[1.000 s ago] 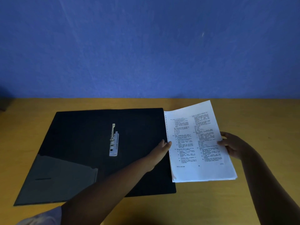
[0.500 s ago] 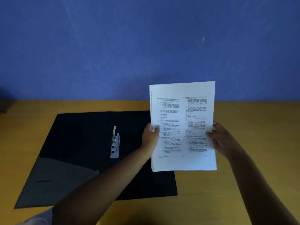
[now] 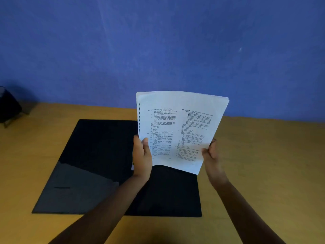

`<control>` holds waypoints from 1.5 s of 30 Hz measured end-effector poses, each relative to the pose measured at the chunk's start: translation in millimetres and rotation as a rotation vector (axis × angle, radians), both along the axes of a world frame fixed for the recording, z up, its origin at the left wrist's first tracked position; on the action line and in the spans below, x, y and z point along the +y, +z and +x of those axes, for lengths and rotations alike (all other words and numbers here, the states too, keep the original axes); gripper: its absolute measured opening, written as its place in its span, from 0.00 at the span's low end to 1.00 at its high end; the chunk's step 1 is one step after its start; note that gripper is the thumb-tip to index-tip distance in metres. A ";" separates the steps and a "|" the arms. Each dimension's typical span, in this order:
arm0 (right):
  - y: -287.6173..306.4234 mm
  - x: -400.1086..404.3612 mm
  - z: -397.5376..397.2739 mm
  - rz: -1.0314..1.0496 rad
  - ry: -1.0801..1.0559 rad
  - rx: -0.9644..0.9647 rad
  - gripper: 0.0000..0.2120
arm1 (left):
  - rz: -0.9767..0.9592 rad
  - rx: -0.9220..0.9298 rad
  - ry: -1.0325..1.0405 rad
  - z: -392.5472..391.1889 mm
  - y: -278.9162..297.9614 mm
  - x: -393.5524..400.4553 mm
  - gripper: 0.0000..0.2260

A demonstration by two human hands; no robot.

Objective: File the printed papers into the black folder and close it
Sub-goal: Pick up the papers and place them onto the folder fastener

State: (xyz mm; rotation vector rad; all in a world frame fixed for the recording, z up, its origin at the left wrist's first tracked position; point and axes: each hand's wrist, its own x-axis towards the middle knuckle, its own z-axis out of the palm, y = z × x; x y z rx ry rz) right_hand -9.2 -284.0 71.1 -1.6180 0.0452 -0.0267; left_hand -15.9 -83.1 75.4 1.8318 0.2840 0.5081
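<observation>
A stack of printed papers (image 3: 177, 124) stands nearly upright in the air above the open black folder (image 3: 98, 155). My left hand (image 3: 141, 155) grips the stack's lower left edge, thumb on the front. My right hand (image 3: 211, 155) pinches its lower right edge. The folder lies flat and open on the wooden table, with a glossy pocket on its left inner flap (image 3: 73, 187). The metal fastener at the folder's middle is hidden behind my left hand, apart from a small pale sliver.
The yellow wooden table (image 3: 263, 164) runs to a blue wall (image 3: 158, 50) behind. A dark container on a small stand (image 3: 8, 108) sits at the far left edge of the table.
Both hands have lifted the papers off the table at the folder's right and raised them upright over the folder's right half. The view has shifted, so the fastener is now covered.
</observation>
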 end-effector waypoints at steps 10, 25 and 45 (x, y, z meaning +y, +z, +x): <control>-19.2 18.4 -16.6 -0.111 -0.003 0.003 0.18 | -0.012 0.016 -0.013 -1.0 -12.0 7.1 0.05; -38.7 -5.5 3.8 -0.321 0.082 0.386 0.18 | 0.147 0.192 0.072 -2.8 -51.8 89.9 0.16; -41.7 2.7 9.3 -0.391 0.144 0.617 0.22 | 0.602 0.569 -0.208 -24.3 -92.9 131.0 0.25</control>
